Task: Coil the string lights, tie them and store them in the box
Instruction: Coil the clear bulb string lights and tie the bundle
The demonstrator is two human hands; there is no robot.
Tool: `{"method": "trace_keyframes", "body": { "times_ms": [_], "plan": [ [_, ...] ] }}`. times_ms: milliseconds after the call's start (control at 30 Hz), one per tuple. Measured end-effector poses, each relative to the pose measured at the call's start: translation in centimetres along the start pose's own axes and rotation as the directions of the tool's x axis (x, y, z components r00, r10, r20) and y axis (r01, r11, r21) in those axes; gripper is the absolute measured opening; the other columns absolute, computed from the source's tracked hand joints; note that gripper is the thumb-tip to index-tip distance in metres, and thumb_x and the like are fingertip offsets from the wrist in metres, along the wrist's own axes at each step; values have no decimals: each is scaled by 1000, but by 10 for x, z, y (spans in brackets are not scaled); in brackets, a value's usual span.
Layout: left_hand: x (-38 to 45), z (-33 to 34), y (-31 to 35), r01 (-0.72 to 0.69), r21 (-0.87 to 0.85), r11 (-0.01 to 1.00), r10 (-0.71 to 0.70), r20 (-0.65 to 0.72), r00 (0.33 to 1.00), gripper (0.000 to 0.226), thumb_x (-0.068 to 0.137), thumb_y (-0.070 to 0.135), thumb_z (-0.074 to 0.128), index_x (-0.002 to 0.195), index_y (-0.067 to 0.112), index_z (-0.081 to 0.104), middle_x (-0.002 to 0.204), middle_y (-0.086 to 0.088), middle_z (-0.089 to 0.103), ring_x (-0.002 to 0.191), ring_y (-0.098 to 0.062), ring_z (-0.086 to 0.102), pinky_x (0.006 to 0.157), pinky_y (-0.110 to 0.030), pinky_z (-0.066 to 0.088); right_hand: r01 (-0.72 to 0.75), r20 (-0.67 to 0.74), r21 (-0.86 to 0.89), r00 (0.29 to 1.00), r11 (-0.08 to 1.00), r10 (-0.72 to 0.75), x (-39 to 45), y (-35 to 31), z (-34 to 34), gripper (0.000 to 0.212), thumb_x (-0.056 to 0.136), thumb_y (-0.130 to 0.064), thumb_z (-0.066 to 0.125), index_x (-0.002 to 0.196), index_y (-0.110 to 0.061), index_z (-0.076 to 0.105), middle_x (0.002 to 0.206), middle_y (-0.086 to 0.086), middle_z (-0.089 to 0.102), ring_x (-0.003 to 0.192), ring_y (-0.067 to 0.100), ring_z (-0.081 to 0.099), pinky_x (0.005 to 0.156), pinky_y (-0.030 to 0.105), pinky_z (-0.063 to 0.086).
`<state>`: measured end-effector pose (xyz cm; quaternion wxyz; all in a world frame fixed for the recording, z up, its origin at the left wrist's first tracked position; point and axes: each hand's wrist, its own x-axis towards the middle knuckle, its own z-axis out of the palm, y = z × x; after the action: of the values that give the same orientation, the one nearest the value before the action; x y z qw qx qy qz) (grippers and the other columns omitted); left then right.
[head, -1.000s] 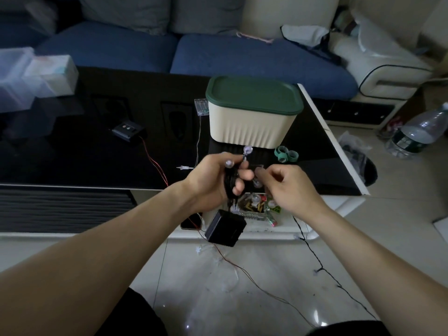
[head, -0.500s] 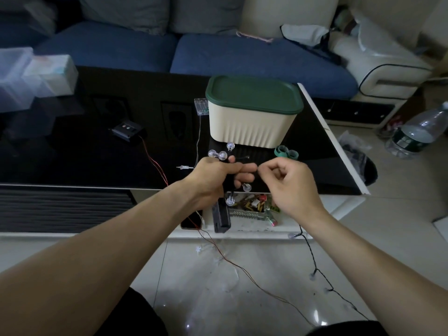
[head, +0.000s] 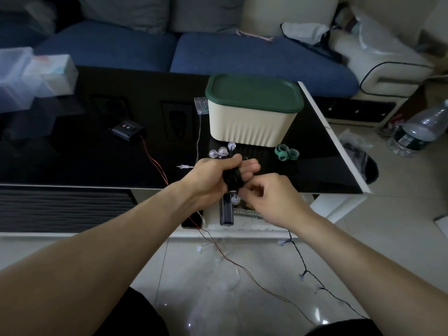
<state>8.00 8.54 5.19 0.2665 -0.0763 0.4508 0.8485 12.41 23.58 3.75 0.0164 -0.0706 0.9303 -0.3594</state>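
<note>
My left hand (head: 213,178) grips a dark coil of string lights (head: 232,178), with clear round bulbs (head: 218,152) sticking out above the fist and a black battery pack (head: 226,210) hanging below it. My right hand (head: 271,197) pinches the black wire right beside the coil. The loose end of the wire (head: 308,270) trails from that hand down across the floor. The cream box with a green lid (head: 252,112) stands shut on the black table, just beyond my hands. Green tie straps (head: 286,152) lie in front of the box.
On the black table (head: 72,161) lie a second black battery pack (head: 128,129) with a red wire (head: 155,161) and a clear battery case (head: 201,105). More thin wire lies on the tiled floor. A blue sofa stands behind, a water bottle (head: 421,132) at right.
My right hand has come down from level with the left hand to below the coil, carrying the wire round it. The trailing wire on the floor has shortened. The hanging battery pack has turned edge-on.
</note>
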Motion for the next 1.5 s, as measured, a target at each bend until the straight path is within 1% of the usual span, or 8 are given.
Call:
{"method": "trace_keyframes", "body": {
  "times_ms": [133,333,467,567,733,900,1167,1500],
  "plan": [
    [1,-1,-1,-7,108,994,6,10,1000,15,100,6,49,103,-5,58,101,-22,73,89,-29,74,75,-31,61,93,139,-118,987,989,-76,-4,-1,1,33,96,-15,58,63,-17,55,60,-6,52,54,9,49,50,18,34],
    [-2,5,-11,1,395,919,-1,-1,1000,17,103,4,40,109,-8,51,107,-29,59,98,-35,60,86,-36,53,88,501,-327,860,941,93,-10,-2,-2,12,93,-22,59,102,-17,52,108,-2,56,87,13,54,76,32,49],
    [-1,2,-18,0,696,718,-7,6,1000,32,97,20,54,98,-11,63,103,-26,66,99,-36,64,101,-50,48,93,441,-281,896,955,43,-11,-6,-10,6,88,-21,60,84,-16,60,77,-2,62,70,17,60,63,36,50],
    [-4,-2,-17,17,787,617,-73,35,997,26,84,26,56,72,4,63,81,-19,58,77,-30,55,82,-53,47,69,356,-122,934,990,-21,-13,-14,-23,13,87,-14,63,85,-23,71,68,-12,64,60,2,62,58,20,47],
    [-6,-4,-15,143,793,593,-353,95,931,36,101,13,34,106,-8,62,94,-31,65,75,-31,66,65,-31,49,100,277,105,953,989,-126,-16,-17,-40,22,83,-2,70,92,-21,76,73,-12,74,65,2,68,62,17,53],
    [-7,-6,-6,179,760,625,-503,216,837,60,99,57,31,109,2,54,90,-19,65,62,-27,57,55,-29,37,92,117,137,987,986,-108,-10,0,-44,18,82,-4,78,85,-21,75,67,-17,70,58,0,62,60,13,46],
    [-18,3,-1,23,718,695,-309,271,912,44,102,28,50,64,7,57,45,2,53,39,-8,36,54,-23,33,-26,-2,25,1000,999,26,-2,16,-41,25,85,-41,77,73,-21,67,56,-6,66,47,0,54,49,16,42],
    [-6,-1,-2,146,315,938,-178,75,981,47,93,24,44,47,21,36,50,-7,49,41,-18,38,48,-25,31,-135,202,283,976,950,79,-5,12,-40,34,104,-33,50,84,-13,68,74,6,69,66,18,68,65,32,54]
  ]
}}
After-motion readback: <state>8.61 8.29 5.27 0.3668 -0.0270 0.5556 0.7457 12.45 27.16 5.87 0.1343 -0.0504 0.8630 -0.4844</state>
